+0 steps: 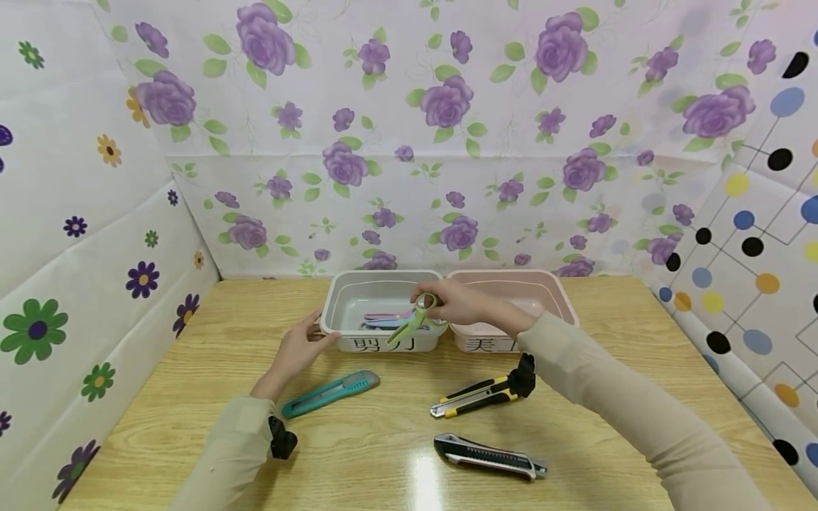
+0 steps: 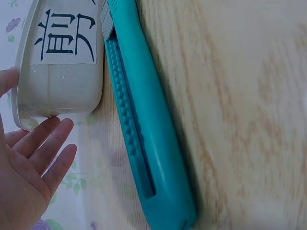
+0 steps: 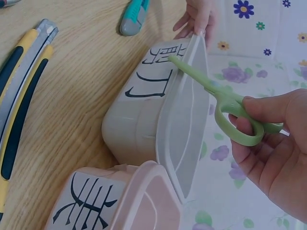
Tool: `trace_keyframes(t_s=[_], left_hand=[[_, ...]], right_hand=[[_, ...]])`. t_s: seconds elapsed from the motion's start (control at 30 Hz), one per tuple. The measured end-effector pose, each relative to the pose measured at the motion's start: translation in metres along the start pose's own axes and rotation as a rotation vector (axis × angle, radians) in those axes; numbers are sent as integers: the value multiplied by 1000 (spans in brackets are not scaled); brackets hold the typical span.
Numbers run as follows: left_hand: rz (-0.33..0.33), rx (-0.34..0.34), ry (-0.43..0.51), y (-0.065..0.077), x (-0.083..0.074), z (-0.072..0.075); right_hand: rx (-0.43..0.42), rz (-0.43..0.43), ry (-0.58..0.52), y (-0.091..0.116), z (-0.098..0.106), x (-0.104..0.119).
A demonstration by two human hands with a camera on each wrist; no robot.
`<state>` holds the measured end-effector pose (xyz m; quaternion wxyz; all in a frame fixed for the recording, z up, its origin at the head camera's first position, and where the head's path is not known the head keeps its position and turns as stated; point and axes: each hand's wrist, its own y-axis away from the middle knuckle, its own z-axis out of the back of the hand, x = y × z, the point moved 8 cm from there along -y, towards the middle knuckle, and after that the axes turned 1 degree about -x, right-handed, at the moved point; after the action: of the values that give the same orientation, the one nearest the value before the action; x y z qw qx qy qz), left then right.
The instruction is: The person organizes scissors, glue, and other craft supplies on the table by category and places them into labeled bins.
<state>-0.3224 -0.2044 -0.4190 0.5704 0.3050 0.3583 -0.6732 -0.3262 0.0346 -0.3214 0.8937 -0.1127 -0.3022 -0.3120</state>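
Green scissors (image 3: 235,108) hang from my right hand (image 1: 454,301), which grips them by the finger loops. Their closed blades point down over the front rim of the white bin (image 1: 377,345) in the head view. My left hand (image 2: 31,163) rests at the bin's left end, its thumb at the rim and its fingers lightly bent and spread against the side. Inside that bin lie scissors (image 1: 386,321) with pink and blue handles. The bin's front carries a label (image 2: 64,31) with black characters.
A pink bin (image 1: 562,301), also labelled, stands right of the white one. In front lie a teal utility knife (image 1: 332,392), a yellow-and-black utility knife (image 1: 476,396) and a black-and-silver utility knife (image 1: 488,456). Floral cloth (image 1: 409,191) rises behind the wooden table (image 1: 371,454).
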Motion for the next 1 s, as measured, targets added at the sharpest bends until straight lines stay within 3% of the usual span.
trace_keyframes(t_s=[0.43, 0.67, 1.0], left_hand=[[3, 1, -2, 1, 0, 1], [0, -2, 5, 0, 1, 0], [-4, -3, -2, -2, 4, -1]], right_hand=[[-35, -15, -30, -4, 11, 2], [-76, 45, -40, -7, 17, 5], [-108, 13, -36, -8, 20, -2]])
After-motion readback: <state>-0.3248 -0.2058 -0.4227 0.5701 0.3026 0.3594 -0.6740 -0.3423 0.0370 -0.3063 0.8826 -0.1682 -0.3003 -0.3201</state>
